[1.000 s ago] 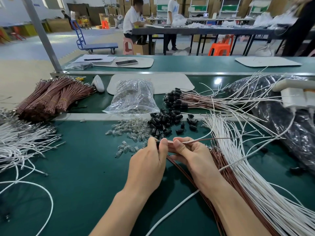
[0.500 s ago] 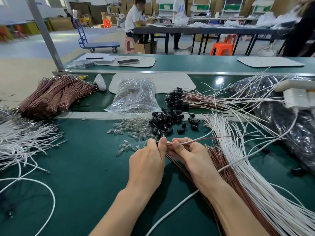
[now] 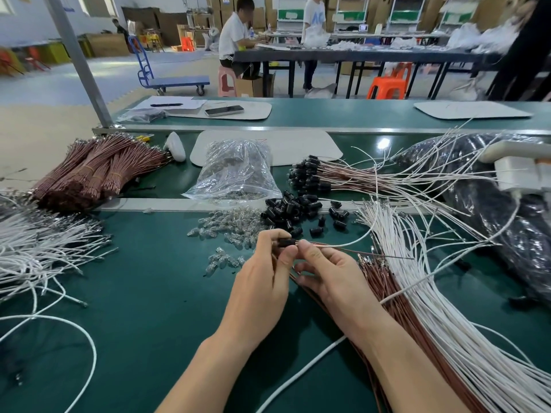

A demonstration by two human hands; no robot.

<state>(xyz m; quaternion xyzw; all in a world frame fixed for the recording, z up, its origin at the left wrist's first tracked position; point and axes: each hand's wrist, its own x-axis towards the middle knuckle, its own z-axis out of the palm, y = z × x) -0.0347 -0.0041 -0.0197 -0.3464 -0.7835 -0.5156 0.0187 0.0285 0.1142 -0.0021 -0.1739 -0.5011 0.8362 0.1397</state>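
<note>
Fingers (image 3: 287, 252) of the left hand (image 3: 259, 290) pinch a black cap (image 3: 286, 242); the right hand (image 3: 334, 278) pinches two thin wires (image 3: 343, 245) at it

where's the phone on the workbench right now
In the head view the phone lies on the far bench, left of centre, on a white mat, just right of the papers with a pen.

Both forearms reach in from the lower edge, hands meeting in the middle. The left hand (image 3: 262, 281) pinches a black cap (image 3: 286, 242) between thumb and forefinger. The right hand (image 3: 337, 278) pinches a thin wire (image 3: 340, 245), its other fingers curled.
</note>
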